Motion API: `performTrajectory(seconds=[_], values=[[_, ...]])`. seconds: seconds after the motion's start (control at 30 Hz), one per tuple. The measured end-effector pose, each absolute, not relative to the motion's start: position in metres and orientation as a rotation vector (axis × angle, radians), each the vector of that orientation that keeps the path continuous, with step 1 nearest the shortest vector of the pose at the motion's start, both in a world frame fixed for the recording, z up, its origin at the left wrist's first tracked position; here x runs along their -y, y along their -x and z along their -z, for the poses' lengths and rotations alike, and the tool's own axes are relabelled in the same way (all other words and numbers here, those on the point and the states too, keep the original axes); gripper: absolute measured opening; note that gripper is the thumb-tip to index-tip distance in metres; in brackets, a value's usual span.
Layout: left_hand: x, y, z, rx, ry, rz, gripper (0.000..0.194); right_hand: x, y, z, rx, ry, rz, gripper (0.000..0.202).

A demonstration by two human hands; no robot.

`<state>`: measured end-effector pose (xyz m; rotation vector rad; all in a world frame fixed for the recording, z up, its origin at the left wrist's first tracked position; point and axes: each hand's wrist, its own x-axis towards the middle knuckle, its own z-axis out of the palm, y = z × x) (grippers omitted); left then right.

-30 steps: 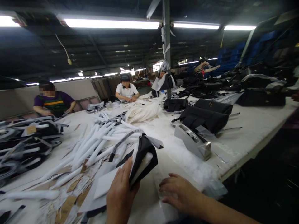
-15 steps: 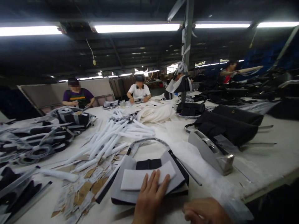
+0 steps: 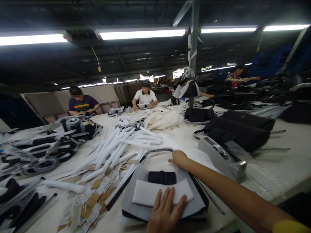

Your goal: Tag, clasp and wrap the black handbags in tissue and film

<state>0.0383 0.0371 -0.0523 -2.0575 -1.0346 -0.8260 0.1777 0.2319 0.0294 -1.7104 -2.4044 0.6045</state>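
A black handbag (image 3: pixel 204 212) lies flat before me, its front overlaid with a light grey sheet (image 3: pixel 132 191) that leaves a dark strip (image 3: pixel 162 178) showing. My left hand (image 3: pixel 164 207), fingers spread, presses flat on a folded white foam sheet (image 3: pixel 143 193) lying on the bag. Above the bag arcs its handle (image 3: pixel 155 150), partly in clear wrapping. My right hand (image 3: pixel 179 158) is closed at the right side of this handle; its fingertips are partly hidden.
White foam tubes (image 3: pixel 109 145) and scattered brown tags (image 3: pixel 90 203) cover the left middle. Wrapped black straps (image 3: pixel 53 145) pile farther left. A tape dispenser (image 3: pixel 225 160) and black bags (image 3: pixel 238 129) stand right. Co-workers sit across the table, including a person in white (image 3: pixel 145 96).
My right hand has reached forward from the near right edge to the bag's handle. My left hand stays flat on the foam. The view has shifted slightly.
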Motion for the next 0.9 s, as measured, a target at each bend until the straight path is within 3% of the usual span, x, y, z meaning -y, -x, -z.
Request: performTrajectory(seconds=[0.23,0.43,0.57,0.7,0.8,0.9], values=[[-0.038,-0.04,0.056,1.068,2.053,0.876,0.041,-0.241,-0.171,-0.018,2.123,1.868,-1.025,0.032],[-0.036,-0.041,0.053,1.095,2.067,0.868,0.041,-0.227,-0.186,-0.027,1.765,1.554,-1.496,0.031],[-0.035,-0.042,0.052,1.107,2.071,0.888,0.041,-0.222,-0.2,-0.043,1.561,1.279,-1.617,0.031],[-0.034,-0.041,0.051,1.122,2.083,0.885,0.042,-0.203,-0.208,-0.067,1.462,1.046,-1.623,0.054],[-0.033,-0.038,0.05,1.12,2.122,0.788,0.043,-0.156,-0.221,-0.099,1.569,0.893,-1.619,0.061],[-0.03,-0.037,0.048,1.135,2.209,0.745,0.04,-0.094,-0.246,-0.135,2.172,0.582,-1.586,0.04]])
